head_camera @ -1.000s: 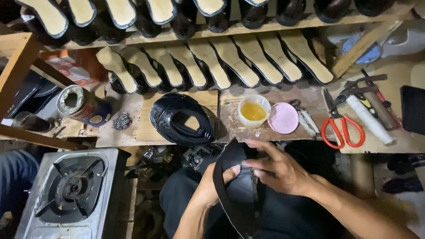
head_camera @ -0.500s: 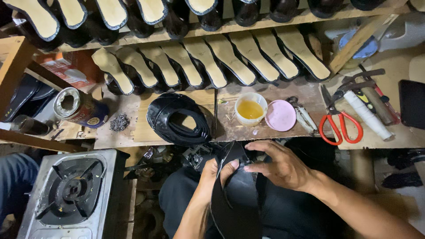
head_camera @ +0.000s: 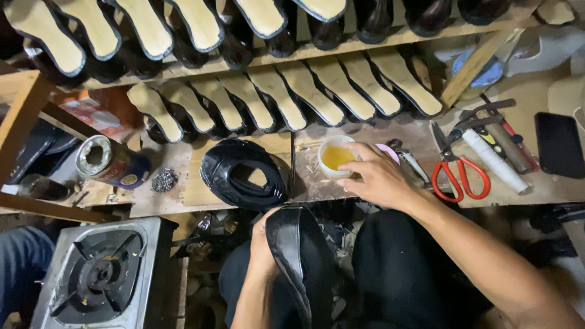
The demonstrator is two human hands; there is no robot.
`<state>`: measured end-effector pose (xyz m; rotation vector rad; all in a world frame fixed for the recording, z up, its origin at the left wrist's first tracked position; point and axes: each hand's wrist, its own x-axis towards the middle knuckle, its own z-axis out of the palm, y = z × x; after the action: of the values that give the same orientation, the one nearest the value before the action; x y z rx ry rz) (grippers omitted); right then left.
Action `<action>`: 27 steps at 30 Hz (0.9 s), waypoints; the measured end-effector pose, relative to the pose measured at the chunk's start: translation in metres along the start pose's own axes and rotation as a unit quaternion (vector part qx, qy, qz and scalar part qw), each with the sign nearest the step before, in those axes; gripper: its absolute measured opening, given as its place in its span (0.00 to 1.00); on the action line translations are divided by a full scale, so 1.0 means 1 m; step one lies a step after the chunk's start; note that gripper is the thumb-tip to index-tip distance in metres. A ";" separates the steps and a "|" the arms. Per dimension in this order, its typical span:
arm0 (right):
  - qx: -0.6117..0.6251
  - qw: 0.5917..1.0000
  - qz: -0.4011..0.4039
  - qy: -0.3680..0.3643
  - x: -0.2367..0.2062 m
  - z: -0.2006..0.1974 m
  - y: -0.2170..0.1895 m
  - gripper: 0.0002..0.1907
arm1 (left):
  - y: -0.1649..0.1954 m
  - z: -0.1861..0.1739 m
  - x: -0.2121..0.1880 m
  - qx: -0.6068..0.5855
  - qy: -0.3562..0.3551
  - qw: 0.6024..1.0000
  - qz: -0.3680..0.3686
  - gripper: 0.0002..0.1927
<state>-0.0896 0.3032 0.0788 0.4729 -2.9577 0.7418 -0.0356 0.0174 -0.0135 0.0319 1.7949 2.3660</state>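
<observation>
The right hand (head_camera: 378, 180) has left the black leather piece (head_camera: 298, 256) where it rested with the left a moment ago and now reaches forward to the counter (head_camera: 365, 183), its fingers (head_camera: 356, 155) loosely curled over the rim of a small white cup (head_camera: 335, 157) of amber, glossy liquid; they touch the cup's near edge, but whether they grip it cannot be told. The pink round lid (head_camera: 390, 152) that showed fully before is now mostly hidden behind that hand. The left hand (head_camera: 262, 244) stays on the person's lap, fingers closed around the edge of the leather piece, a long, curved, shiny black strip with a stitched-looking rim, which now lies upright across the dark trousers rather than spread between both hands. On the worn wooden counter lies a coil of black glossy leather bands (head_camera: 244, 173), beside it a small heap of metal tacks (head_camera: 164, 180) and a dented tin can (head_camera: 109, 161) on its side. To the right rest red-handled scissors (head_camera: 460, 176) and a white tube (head_camera: 493, 161). Rows of black shoes (head_camera: 292, 97) with pale tan insoles stand sole-up along the shelves. A grey metal gas stove (head_camera: 97, 274) sits at lower left.
</observation>
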 end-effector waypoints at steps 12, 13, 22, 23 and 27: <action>-0.131 0.991 -0.001 -0.033 0.030 -0.002 0.003 0.21 | -0.021 -0.003 -0.013 -0.177 0.074 0.949 -0.251 0.26; -0.135 0.991 -0.023 0.011 0.024 0.000 0.001 0.19 | -0.019 0.001 -0.013 -0.149 0.088 0.968 -0.180 0.24; 0.333 0.937 -0.093 -0.060 -0.056 0.021 -0.048 0.16 | -0.020 0.028 0.000 -0.166 0.045 0.978 -0.121 0.18; 0.326 0.939 -0.099 -0.047 -0.059 0.026 -0.048 0.17 | -0.019 0.032 0.000 -0.190 0.027 0.974 -0.118 0.18; 0.318 0.936 -0.143 -0.049 -0.077 0.048 -0.038 0.21 | -0.011 0.043 -0.004 -0.274 0.028 0.954 -0.115 0.16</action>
<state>-0.0041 0.2706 0.0441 0.9677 -2.5711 1.6652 -0.0253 0.0607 -0.0115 -0.3003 1.0317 2.6096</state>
